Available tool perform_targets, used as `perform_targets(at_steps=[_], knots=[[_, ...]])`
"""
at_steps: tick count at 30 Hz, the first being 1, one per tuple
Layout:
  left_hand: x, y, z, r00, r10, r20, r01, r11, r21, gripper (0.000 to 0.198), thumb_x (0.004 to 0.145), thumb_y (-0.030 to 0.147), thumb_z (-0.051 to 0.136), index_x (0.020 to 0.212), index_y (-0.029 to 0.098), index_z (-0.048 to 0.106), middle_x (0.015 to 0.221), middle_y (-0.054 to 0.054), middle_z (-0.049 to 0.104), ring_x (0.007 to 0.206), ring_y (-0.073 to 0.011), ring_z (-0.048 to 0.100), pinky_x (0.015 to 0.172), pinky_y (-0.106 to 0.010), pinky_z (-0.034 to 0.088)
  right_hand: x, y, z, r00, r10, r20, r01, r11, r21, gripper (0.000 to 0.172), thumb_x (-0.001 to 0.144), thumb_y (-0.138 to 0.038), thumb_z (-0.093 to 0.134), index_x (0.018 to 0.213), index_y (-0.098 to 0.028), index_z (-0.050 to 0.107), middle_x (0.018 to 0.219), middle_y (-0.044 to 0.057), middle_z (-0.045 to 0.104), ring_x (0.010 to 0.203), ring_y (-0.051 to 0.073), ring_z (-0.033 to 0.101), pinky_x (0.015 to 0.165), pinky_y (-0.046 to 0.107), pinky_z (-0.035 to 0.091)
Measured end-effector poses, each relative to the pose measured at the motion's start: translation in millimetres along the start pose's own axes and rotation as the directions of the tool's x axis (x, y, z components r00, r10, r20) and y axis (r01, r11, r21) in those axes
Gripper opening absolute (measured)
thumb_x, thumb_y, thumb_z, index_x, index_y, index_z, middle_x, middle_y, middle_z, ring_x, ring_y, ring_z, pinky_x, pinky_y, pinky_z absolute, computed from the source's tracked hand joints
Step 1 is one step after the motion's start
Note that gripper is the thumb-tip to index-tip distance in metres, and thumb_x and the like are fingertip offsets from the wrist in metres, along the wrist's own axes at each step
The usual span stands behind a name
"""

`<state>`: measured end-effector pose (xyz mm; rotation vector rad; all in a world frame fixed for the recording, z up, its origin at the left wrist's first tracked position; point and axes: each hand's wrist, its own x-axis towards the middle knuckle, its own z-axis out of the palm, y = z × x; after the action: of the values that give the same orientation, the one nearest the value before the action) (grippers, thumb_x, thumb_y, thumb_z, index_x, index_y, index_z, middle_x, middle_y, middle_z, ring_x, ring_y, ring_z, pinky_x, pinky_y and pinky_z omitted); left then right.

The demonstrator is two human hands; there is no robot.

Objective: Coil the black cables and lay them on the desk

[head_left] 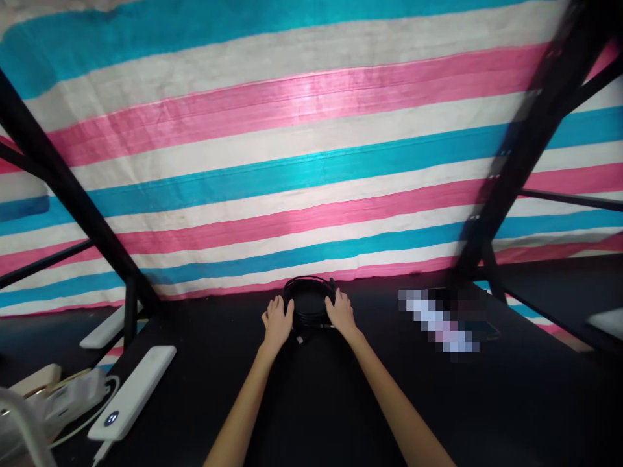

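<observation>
A coil of black cable (311, 319) lies on the black tabletop, near its far edge. My left hand (278, 322) grips the coil's left side, thumb on the inner side and fingers on the outer. On the opposite side my right hand (342, 314) holds it in much the same way. A small plug (299, 339) of the cable sticks out at the front, beside my left thumb. The undersides of the fingers are hidden.
A white power bank (139, 389) with a lit display and a cord lies at left. Beyond it are a white power strip (73, 395) and cables. A blurred-out item (438, 321) lies at right. Black frame bars (530, 149) flank the table; a striped sheet (302, 168) hangs behind.
</observation>
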<state>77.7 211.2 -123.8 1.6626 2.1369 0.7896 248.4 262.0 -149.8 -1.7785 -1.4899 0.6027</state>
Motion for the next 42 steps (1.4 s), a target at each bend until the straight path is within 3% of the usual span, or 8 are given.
perform_targets(at_steps=[4,7,10,12,17,24,42], knots=[[-22,-23,-13.8,0.999,-0.029,-0.029,0.029,1.0,0.01,0.046,0.095,0.039,0.028,0.133,0.021,0.047,0.136,-0.012,0.052,0.127,-0.0245,0.044,0.103,-0.044,0.033,-18,19,-10,1.0,-0.028,-0.008,0.028,0.999,-0.047,0.045,0.093,-0.035,0.05,0.13,-0.011,0.047,0.131,0.018,0.048,0.122,0.029,0.046,0.098,0.048,0.039],[-35,-41,-18.9,0.999,-0.032,0.025,0.031,0.999,0.038,0.036,0.093,0.033,0.033,0.116,0.023,0.06,0.115,-0.008,0.064,0.105,-0.0218,0.058,0.089,-0.036,0.044,-32,33,-21,0.997,-0.07,0.026,0.071,0.995,-0.066,0.033,0.093,-0.031,0.052,0.12,-0.013,0.055,0.118,0.013,0.058,0.109,0.023,0.056,0.093,0.043,0.045],[-42,-51,-19.7,0.996,-0.024,0.089,0.015,0.995,0.101,0.026,0.089,0.03,0.042,0.089,0.022,0.067,0.096,-0.007,0.065,0.093,-0.0238,0.059,0.08,-0.037,0.045,-39,41,-30,0.991,-0.113,0.073,0.119,0.989,-0.091,0.023,0.092,-0.028,0.054,0.11,-0.014,0.059,0.106,0.007,0.063,0.095,0.018,0.061,0.086,0.04,0.049],[-46,-51,-19.2,0.994,-0.004,0.109,-0.012,0.989,0.147,0.024,0.088,0.031,0.044,0.084,0.022,0.066,0.094,-0.007,0.063,0.094,-0.0259,0.057,0.08,-0.039,0.043,-41,41,-33,0.988,-0.122,0.094,0.133,0.984,-0.122,0.02,0.092,-0.028,0.054,0.105,-0.014,0.061,0.102,0.006,0.063,0.091,0.017,0.061,0.083,0.038,0.05],[-55,-41,-16.4,0.992,0.063,0.108,-0.088,0.965,0.247,0.019,0.088,0.028,0.044,0.093,0.02,0.06,0.102,-0.009,0.058,0.1,-0.0273,0.051,0.084,-0.04,0.039,-43,36,-34,0.988,-0.118,0.102,0.139,0.962,-0.235,0.016,0.091,-0.027,0.054,0.099,-0.015,0.061,0.094,0.004,0.061,0.085,0.017,0.058,0.076,0.035,0.048],[-59,-38,-10.3,0.987,0.117,0.107,-0.145,0.939,0.312,0.016,0.089,0.028,0.043,0.093,0.02,0.056,0.105,-0.009,0.056,0.101,-0.0256,0.049,0.085,-0.037,0.036,-46,32,-31,0.982,-0.148,0.118,0.178,0.93,-0.321,0.013,0.085,-0.02,0.054,0.096,-0.018,0.062,0.084,0.002,0.058,0.08,0.017,0.052,0.062,0.026,0.035],[-61,-39,-10.5,0.982,0.107,0.156,-0.153,0.935,0.319,0.019,0.09,0.034,0.04,0.095,0.021,0.053,0.108,-0.009,0.052,0.103,-0.0256,0.046,0.086,-0.038,0.035,-49,29,-32,0.978,-0.169,0.126,0.202,0.918,-0.342,0.015,0.085,-0.022,0.057,0.098,-0.016,0.06,0.086,0.002,0.057,0.08,0.016,0.052,0.064,0.027,0.038]])
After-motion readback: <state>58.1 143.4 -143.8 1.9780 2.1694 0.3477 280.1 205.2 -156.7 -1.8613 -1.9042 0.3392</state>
